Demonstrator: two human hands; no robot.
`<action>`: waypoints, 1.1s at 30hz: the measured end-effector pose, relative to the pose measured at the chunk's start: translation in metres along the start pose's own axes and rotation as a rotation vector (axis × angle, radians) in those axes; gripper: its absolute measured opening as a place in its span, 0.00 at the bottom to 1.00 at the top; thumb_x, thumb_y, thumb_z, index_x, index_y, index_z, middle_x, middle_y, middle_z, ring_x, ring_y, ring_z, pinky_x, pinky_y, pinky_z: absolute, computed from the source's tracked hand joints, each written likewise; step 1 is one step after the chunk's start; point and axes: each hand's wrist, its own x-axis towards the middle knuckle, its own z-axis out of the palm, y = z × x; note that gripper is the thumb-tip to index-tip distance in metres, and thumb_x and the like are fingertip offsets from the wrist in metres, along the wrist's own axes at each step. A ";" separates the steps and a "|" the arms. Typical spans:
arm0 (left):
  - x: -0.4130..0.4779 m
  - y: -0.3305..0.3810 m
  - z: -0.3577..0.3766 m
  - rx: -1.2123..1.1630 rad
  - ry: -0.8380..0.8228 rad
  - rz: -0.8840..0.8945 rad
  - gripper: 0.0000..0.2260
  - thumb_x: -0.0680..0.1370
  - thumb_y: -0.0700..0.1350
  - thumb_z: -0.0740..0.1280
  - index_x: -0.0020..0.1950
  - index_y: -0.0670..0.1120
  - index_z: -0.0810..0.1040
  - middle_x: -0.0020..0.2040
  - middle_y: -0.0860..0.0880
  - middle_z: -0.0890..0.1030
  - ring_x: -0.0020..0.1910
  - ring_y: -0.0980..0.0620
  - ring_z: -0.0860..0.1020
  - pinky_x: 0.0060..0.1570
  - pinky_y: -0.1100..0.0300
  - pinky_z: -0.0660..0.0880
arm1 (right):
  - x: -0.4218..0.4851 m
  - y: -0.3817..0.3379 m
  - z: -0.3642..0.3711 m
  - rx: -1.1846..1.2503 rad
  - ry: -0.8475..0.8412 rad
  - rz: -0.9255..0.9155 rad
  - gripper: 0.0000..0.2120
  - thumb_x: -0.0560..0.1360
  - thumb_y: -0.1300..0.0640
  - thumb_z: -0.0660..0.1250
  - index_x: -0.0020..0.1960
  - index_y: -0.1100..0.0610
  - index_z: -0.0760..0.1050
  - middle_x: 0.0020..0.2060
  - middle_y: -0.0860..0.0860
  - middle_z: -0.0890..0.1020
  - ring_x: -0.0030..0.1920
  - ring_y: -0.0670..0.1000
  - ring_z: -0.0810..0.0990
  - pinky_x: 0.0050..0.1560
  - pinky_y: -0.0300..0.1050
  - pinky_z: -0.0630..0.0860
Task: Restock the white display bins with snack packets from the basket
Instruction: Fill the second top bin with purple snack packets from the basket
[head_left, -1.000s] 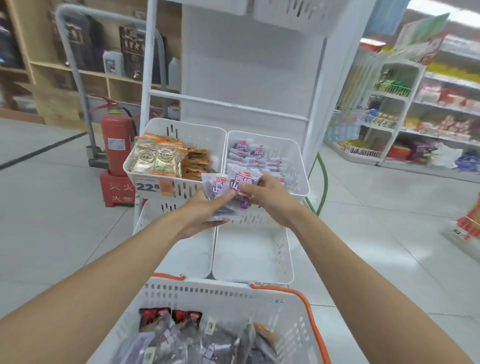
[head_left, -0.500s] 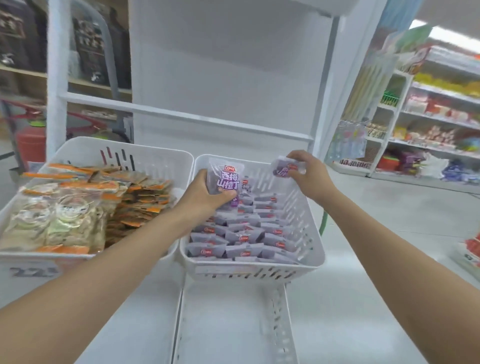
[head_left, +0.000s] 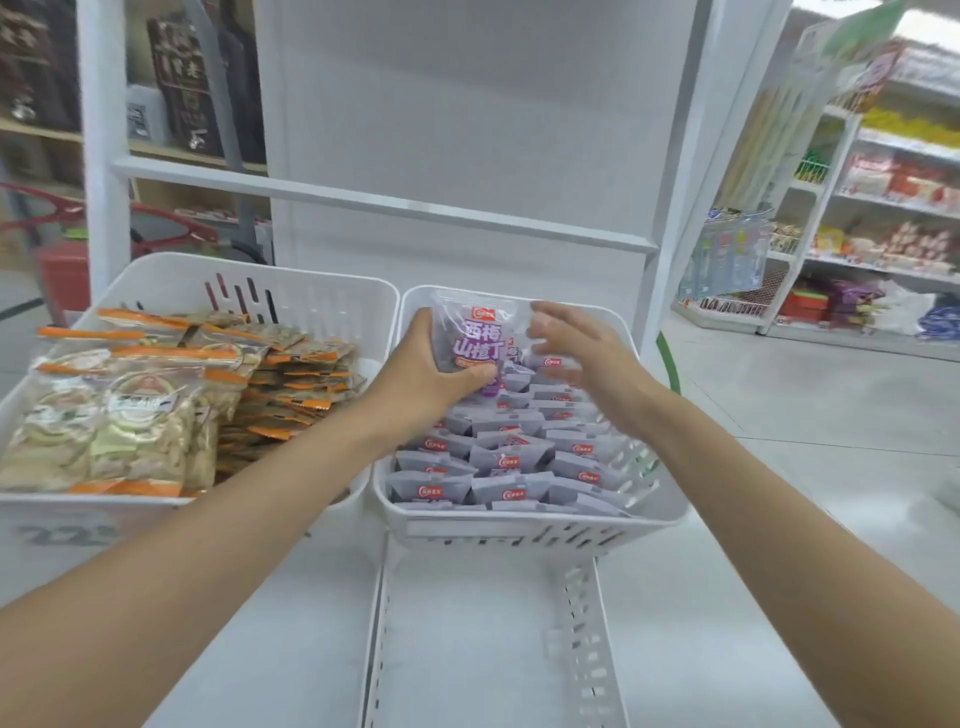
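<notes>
Since half a second ago the right hand (head_left: 579, 353) has left the bin's (head_left: 519, 522) far corner, its small packet gone. Its blurred fingers look spread and empty. Beside it the left hand (head_left: 428, 376) grips the purple packet (head_left: 480, 338) upright over the bin's back row, probably about to seat it there.

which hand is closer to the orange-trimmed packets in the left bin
Left. The left hand, gripping a purple packet, is just right of the orange-trimmed packets; the right hand is farther right, over the right bin.
</notes>
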 end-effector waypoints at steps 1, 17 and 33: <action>-0.004 0.001 0.003 -0.022 -0.048 -0.029 0.29 0.70 0.46 0.78 0.66 0.45 0.68 0.55 0.50 0.83 0.54 0.53 0.82 0.55 0.56 0.79 | -0.013 -0.005 0.010 0.103 -0.077 0.024 0.15 0.76 0.51 0.68 0.62 0.51 0.74 0.56 0.50 0.81 0.57 0.50 0.81 0.56 0.47 0.79; 0.005 -0.013 -0.027 0.845 0.013 -0.108 0.19 0.81 0.58 0.59 0.66 0.48 0.73 0.74 0.48 0.66 0.74 0.45 0.59 0.69 0.47 0.57 | -0.023 0.022 0.027 -0.074 0.163 0.128 0.10 0.77 0.60 0.68 0.55 0.62 0.71 0.46 0.59 0.83 0.44 0.56 0.83 0.44 0.49 0.80; 0.003 -0.029 -0.036 0.872 -0.161 -0.075 0.36 0.75 0.63 0.67 0.77 0.67 0.51 0.81 0.52 0.40 0.79 0.47 0.41 0.75 0.43 0.46 | 0.001 0.039 0.024 -0.064 -0.012 0.105 0.20 0.76 0.70 0.66 0.66 0.59 0.70 0.53 0.54 0.82 0.47 0.48 0.81 0.45 0.36 0.77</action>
